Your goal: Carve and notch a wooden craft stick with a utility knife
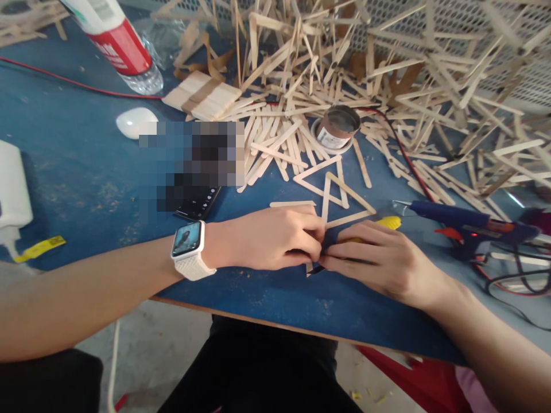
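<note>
Bent over wooden craft sticks at the table's near side, my left hand (286,238) is closed, its fingertips pressing them down. One craft stick (293,204) shows beyond the knuckles, and a short stick end pokes out below the fingertips. My right hand (379,255) is closed around a yellow utility knife (388,222), largely covered by the fingers. Its dark tip meets the stick end beside my left fingertips. Just beyond both hands lie two triangles of joined sticks, a nearer triangle (350,192) and a farther triangle (318,178), overlapping.
A blue glue gun (469,221) with a cable lies at the right. Behind stand a brown tin (338,129), loose sticks (275,140) and a tangled stick structure (430,63). To the left are a phone (196,201), white mouse (135,122) and bottle (124,49).
</note>
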Motion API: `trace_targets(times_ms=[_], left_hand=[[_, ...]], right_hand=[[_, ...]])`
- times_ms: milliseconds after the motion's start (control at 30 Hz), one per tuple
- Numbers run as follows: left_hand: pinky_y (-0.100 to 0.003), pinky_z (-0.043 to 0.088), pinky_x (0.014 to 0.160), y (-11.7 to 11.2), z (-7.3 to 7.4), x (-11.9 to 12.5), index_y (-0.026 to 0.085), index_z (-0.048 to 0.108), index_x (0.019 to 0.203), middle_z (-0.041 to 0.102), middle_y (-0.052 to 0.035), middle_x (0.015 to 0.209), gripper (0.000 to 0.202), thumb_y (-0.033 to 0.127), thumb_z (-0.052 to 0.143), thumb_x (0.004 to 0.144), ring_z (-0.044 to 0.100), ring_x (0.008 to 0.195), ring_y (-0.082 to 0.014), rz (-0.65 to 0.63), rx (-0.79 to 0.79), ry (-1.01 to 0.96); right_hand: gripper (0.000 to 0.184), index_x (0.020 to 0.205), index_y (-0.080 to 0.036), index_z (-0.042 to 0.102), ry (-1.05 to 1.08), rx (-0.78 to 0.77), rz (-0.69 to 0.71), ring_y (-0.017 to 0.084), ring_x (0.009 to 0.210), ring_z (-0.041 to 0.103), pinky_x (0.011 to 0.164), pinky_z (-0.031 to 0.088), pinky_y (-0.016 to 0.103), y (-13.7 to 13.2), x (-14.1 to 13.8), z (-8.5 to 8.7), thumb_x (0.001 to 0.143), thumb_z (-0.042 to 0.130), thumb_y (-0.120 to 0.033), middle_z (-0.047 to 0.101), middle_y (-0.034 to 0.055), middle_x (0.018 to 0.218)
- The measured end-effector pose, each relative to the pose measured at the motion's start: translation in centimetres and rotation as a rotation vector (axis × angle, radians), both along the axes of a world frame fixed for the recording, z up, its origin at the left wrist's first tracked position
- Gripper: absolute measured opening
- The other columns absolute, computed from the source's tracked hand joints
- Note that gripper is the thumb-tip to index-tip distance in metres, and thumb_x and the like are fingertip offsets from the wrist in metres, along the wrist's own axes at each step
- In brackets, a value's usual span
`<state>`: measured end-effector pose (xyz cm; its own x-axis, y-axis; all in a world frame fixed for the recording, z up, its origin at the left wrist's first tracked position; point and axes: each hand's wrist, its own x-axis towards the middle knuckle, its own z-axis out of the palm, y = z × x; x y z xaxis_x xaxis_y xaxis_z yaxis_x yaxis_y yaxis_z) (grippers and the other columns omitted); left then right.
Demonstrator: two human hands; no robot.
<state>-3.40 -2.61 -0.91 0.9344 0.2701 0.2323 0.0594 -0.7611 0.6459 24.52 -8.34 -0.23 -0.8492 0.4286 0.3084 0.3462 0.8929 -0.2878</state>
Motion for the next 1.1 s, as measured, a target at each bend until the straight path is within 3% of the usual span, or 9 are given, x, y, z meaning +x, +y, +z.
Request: trace_targets(times_ms=[233, 433, 633, 933, 1100], left_hand=[[-0.039, 0.054, 0.100, 0.0, 0.0, 0.1, 0.018, 0.082, 0.101, 0.075, -0.0091, 0.116, 0.018, 0.021, 0.065, 0.108, 0.065, 0.110, -0.0223, -0.004, -0.004, 0.009], [-0.040, 0.055, 0.100, 0.1, 0.0, 0.1, 0.019, 0.083, 0.104, 0.076, -0.0096, 0.117, 0.019, 0.021, 0.065, 0.108, 0.065, 0.113, -0.0233, 0.000, -0.015, 0.007], [-0.038, 0.054, 0.099, 0.2, 0.1, 0.2, 0.018, 0.083, 0.103, 0.075, -0.0094, 0.116, 0.019, 0.021, 0.065, 0.108, 0.066, 0.112, -0.0227, -0.002, -0.014, -0.019], [-0.038, 0.053, 0.099, 0.2, 0.2, 0.1, 0.018, 0.082, 0.100, 0.073, -0.0080, 0.116, 0.019, 0.020, 0.065, 0.108, 0.064, 0.115, -0.0228, -0.007, -0.017, 0.007], [-0.037, 0.054, 0.099, 0.3, 0.3, 0.1, 0.019, 0.082, 0.101, 0.073, -0.0077, 0.119, 0.017, 0.021, 0.066, 0.107, 0.065, 0.117, -0.0226, -0.011, -0.029, 0.021]], right_hand=[[0.022, 0.119, -0.018, 0.073, -0.005, 0.035, 0.000, 0.021, 0.107, 0.070, 0.086, 0.058, 0.036, 0.1, -0.5, 0.4, 0.111, 0.052, -0.014, 0.082, 0.0063, 0.112], [0.017, 0.121, -0.016, 0.071, 0.003, 0.032, -0.020, 0.023, 0.106, 0.073, 0.089, 0.061, 0.036, 0.4, -0.2, 0.9, 0.105, 0.067, -0.014, 0.082, 0.0060, 0.110], [0.026, 0.128, -0.020, 0.069, -0.028, -0.034, -0.002, 0.024, 0.111, 0.070, 0.092, 0.057, 0.039, 0.4, 0.5, 0.5, 0.113, 0.048, -0.018, 0.081, 0.0067, 0.116], [0.026, 0.127, -0.019, 0.068, -0.067, 0.015, -0.020, 0.022, 0.109, 0.065, 0.088, 0.050, 0.037, 0.4, 0.7, 0.8, 0.115, 0.046, -0.018, 0.081, 0.0058, 0.114], [0.023, 0.126, -0.019, 0.068, -0.088, 0.034, -0.010, 0.022, 0.110, 0.062, 0.094, 0.048, 0.039, 0.5, 0.7, 1.1, 0.114, 0.048, -0.016, 0.081, 0.0046, 0.111]])
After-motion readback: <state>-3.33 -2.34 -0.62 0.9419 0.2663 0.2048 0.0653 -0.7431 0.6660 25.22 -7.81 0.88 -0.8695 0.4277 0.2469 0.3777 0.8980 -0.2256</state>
